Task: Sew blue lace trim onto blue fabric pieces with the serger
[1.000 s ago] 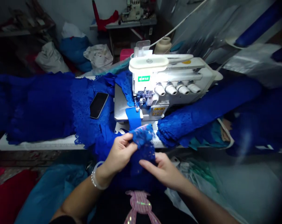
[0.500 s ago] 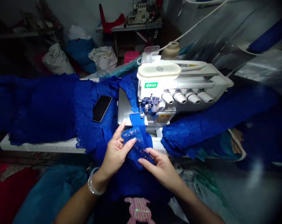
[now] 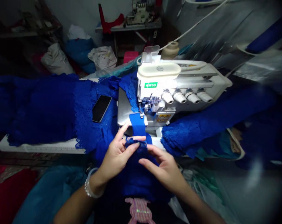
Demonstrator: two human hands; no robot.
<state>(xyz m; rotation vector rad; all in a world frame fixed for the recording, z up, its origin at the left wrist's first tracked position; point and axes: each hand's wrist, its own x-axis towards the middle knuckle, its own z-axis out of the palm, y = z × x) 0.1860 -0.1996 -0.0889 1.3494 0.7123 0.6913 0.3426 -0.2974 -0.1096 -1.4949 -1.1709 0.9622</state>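
A white overlock sewing machine (image 3: 178,87) stands on the table, with a plain blue fabric strip (image 3: 137,123) running out from under its presser foot toward me. My left hand (image 3: 116,155), a bracelet at its wrist, pinches the top edge of a piece of blue lace (image 3: 137,145) just below that strip. My right hand (image 3: 164,169) holds the same lace from the right, fingers curled on it. More blue fabric hangs down between my arms.
A black phone (image 3: 102,108) lies on blue eyelet fabric (image 3: 85,109) left of the machine. A heap of blue lace (image 3: 201,127) lies to the right. A beige thread cone (image 3: 170,49) stands behind. Bags and another sewing machine (image 3: 137,12) fill the back.
Both hands have folded the lace piece down and gathered it closer together below the plain strip; the left fingers, spread half a second ago, now pinch its edge.
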